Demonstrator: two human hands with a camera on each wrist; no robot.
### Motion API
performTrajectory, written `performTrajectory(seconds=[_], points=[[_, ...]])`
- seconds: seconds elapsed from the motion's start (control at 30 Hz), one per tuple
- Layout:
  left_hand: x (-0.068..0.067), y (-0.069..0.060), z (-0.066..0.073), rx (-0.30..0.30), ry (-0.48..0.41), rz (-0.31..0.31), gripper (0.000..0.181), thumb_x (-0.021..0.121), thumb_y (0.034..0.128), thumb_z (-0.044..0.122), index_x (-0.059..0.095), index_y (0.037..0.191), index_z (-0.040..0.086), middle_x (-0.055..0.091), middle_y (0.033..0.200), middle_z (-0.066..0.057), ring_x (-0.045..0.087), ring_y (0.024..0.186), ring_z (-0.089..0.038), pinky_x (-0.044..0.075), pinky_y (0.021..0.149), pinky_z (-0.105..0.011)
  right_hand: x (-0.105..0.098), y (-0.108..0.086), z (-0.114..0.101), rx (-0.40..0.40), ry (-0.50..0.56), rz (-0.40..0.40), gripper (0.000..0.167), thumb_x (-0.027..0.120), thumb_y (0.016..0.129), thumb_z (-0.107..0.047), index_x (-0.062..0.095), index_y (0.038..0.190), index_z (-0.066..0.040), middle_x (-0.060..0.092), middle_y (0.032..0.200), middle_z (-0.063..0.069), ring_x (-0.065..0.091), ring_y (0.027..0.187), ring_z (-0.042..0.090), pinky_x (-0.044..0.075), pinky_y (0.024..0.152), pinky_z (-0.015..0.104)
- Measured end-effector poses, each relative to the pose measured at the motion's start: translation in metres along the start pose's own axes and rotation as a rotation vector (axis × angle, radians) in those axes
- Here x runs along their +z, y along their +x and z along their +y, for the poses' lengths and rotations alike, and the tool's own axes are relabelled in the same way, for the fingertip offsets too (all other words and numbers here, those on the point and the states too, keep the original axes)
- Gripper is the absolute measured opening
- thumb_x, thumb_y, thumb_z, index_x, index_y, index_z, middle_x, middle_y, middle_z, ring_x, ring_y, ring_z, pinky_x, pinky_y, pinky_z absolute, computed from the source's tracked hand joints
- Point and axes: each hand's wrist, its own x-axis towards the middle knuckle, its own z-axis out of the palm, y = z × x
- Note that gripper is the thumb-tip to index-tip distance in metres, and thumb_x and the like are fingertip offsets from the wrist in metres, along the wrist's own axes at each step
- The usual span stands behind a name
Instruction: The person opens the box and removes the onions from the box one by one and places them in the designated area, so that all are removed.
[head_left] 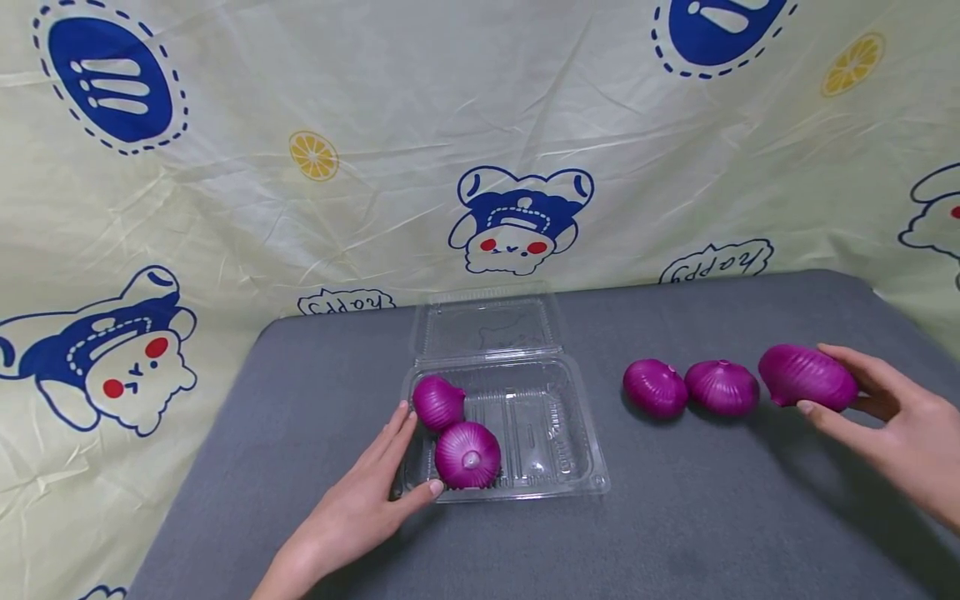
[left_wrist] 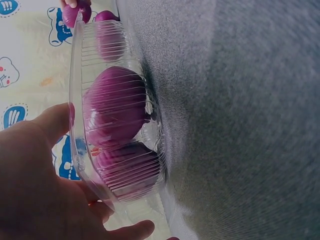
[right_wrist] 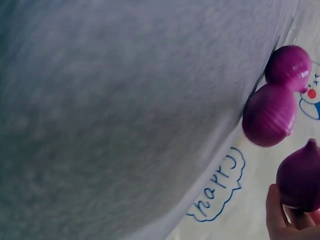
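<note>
A purple onion (head_left: 807, 377) is held between the thumb and fingers of my right hand (head_left: 892, 417), raised off the table at the right. Two more onions, one at the left (head_left: 655, 389) and one beside it (head_left: 722, 387), sit together just left of that hand. My left hand (head_left: 363, 492) rests at the left side of a clear plastic clamshell box (head_left: 540, 433), fingers extended, thumb on its front rim. Inside the box's left part lie two onions, a rear one (head_left: 438, 402) and a front one (head_left: 468, 455). In the left wrist view, onions (left_wrist: 116, 105) show through the ribbed wall.
The box's lid (head_left: 487, 325) lies folded back toward the rear edge of the grey cloth-covered table (head_left: 315, 375). Behind the table hangs a pale printed curtain (head_left: 390, 217) with cartoon figures.
</note>
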Motion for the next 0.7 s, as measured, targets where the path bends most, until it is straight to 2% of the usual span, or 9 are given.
performTrajectory(seconds=[0.1, 0.23, 0.33, 0.43, 0.53, 0.6, 0.7], points=[[0.0, -0.001, 0.0, 0.007, 0.004, 0.009, 0.091, 0.06, 0.0875, 0.065, 0.02, 0.158, 0.023, 0.002, 0.162, 0.018, 0.014, 0.148, -0.017, 0.028, 0.11, -0.055, 0.0, 0.003, 0.009, -0.011, 0.07, 0.007, 0.07, 0.077, 0.081, 0.004, 0.05, 0.144, -0.011, 0.046, 0.116, -0.033, 0.048, 0.096, -0.021, 0.037, 0.076, -0.002], [0.0, -0.002, 0.0, 0.013, 0.004, 0.014, 0.091, 0.06, 0.088, 0.064, 0.02, 0.158, 0.022, 0.003, 0.162, 0.017, 0.014, 0.148, -0.016, 0.028, 0.111, -0.055, -0.002, 0.006, 0.019, 0.01, 0.127, -0.006, 0.067, 0.072, 0.083, 0.007, 0.05, 0.143, -0.016, 0.048, 0.116, -0.03, 0.049, 0.097, -0.02, 0.04, 0.075, -0.001], [0.0, -0.002, -0.001, 0.012, 0.009, 0.014, 0.091, 0.059, 0.0881, 0.064, 0.02, 0.158, 0.022, 0.003, 0.162, 0.017, 0.014, 0.147, -0.016, 0.028, 0.111, -0.054, -0.004, 0.007, 0.025, 0.035, 0.076, -0.044, 0.064, 0.073, 0.086, 0.0, 0.048, 0.144, -0.013, 0.043, 0.114, -0.032, 0.045, 0.096, -0.024, 0.039, 0.073, -0.001], [0.0, -0.001, -0.001, 0.009, 0.015, 0.012, 0.091, 0.059, 0.0878, 0.065, 0.02, 0.158, 0.023, 0.002, 0.162, 0.017, 0.014, 0.147, -0.016, 0.029, 0.111, -0.054, -0.005, 0.007, 0.031, 0.054, 0.0, -0.076, 0.065, 0.074, 0.087, -0.008, 0.045, 0.145, -0.004, 0.038, 0.113, -0.033, 0.04, 0.093, -0.025, 0.038, 0.071, -0.002], [0.0, 0.0, -0.001, 0.006, 0.012, 0.009, 0.091, 0.059, 0.0875, 0.065, 0.02, 0.158, 0.024, 0.003, 0.162, 0.018, 0.014, 0.148, -0.017, 0.029, 0.11, -0.055, -0.006, 0.008, 0.037, 0.048, -0.028, -0.076, 0.065, 0.075, 0.086, -0.008, 0.046, 0.142, 0.001, 0.035, 0.113, -0.032, 0.04, 0.09, -0.025, 0.037, 0.069, -0.002], [0.0, 0.0, -0.001, 0.007, 0.008, 0.008, 0.091, 0.06, 0.0875, 0.065, 0.02, 0.158, 0.024, 0.003, 0.162, 0.017, 0.014, 0.148, -0.017, 0.029, 0.11, -0.055, -0.007, 0.01, 0.04, 0.044, -0.05, -0.078, 0.063, 0.076, 0.085, -0.009, 0.047, 0.14, 0.002, 0.036, 0.114, -0.026, 0.04, 0.086, -0.025, 0.037, 0.068, -0.001], [0.0, 0.0, -0.001, 0.011, 0.004, 0.009, 0.091, 0.06, 0.0877, 0.065, 0.02, 0.158, 0.023, 0.003, 0.162, 0.017, 0.014, 0.148, -0.016, 0.028, 0.111, -0.054, -0.009, 0.013, 0.043, 0.049, -0.096, -0.119, 0.061, 0.076, 0.086, -0.012, 0.047, 0.137, 0.005, 0.049, 0.118, -0.003, 0.037, 0.081, -0.027, 0.036, 0.064, 0.001]])
